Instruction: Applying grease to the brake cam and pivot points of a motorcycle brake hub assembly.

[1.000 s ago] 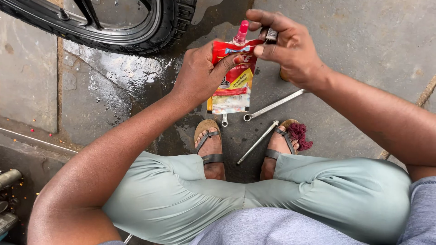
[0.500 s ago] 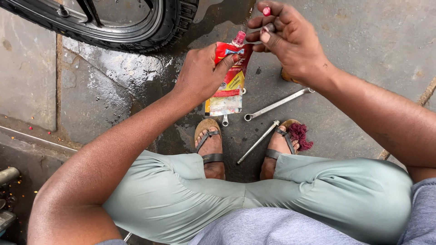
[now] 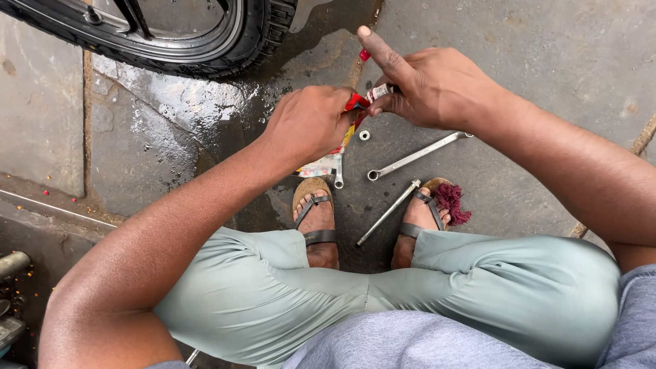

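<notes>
Red plastic pouch [image 3: 355,104] pinched at its top between both hands, held above the wet concrete floor [image 3: 547,55]. Right hand [image 3: 437,85]: fingers [image 3: 383,55] closed on the pouch's small nozzle, index finger extended toward 11 o'clock; a red cap tip shows just beside that finger. Left hand [image 3: 311,123]: fingers curled shut around the pouch body, hiding most of it; lower pouch edge hangs out at 5 o'clock of the hand. Small white ring-shaped part [image 3: 364,135] on the floor just below the hands. Long spanner [image 3: 417,156] at 5 o'clock of the right hand, lying flat. Thin metal rod [image 3: 388,212] between the two sandalled feet [image 3: 318,222]. Dark red tuft [image 3: 452,203] touching the right sandal. Motorcycle tyre [image 3: 225,48] at 10 o'clock, well apart from the hands; puddle beneath it
</notes>
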